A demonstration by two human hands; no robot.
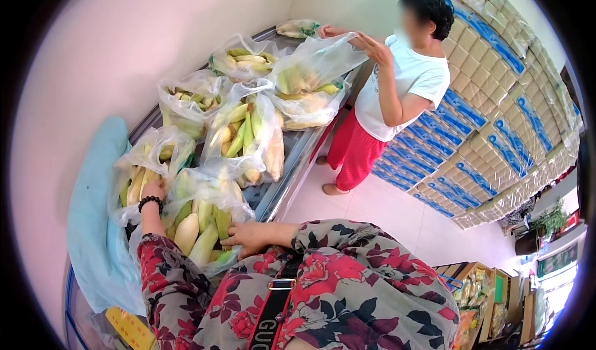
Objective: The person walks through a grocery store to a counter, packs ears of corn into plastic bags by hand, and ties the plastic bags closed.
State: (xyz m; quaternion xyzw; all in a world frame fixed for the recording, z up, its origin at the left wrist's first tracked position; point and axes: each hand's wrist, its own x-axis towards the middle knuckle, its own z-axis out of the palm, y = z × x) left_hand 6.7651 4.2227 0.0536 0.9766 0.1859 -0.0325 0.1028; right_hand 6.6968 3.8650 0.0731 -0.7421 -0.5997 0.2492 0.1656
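Observation:
Clear plastic bags of corn ears, some with green husks, stand along a long counter. My left hand (pixel 153 190), with a dark bead bracelet at the wrist, is at the near left bag of corn (pixel 138 179); its fingertips are hidden, so its grip cannot be made out. My right hand (pixel 247 237) rests against the right side of the nearest open bag of corn (pixel 203 226), fingers partly apart at the husks and plastic. Further along the counter stands a larger bag of corn (pixel 239 133).
Across the counter's far end a co-worker (pixel 406 83) holds up the edges of a plastic bag (pixel 313 58). A light blue cloth (pixel 102 219) lies at the left. Wrapped stacks of packages (pixel 478 114) stand behind the co-worker, crates of packets (pixel 481 294) at lower right.

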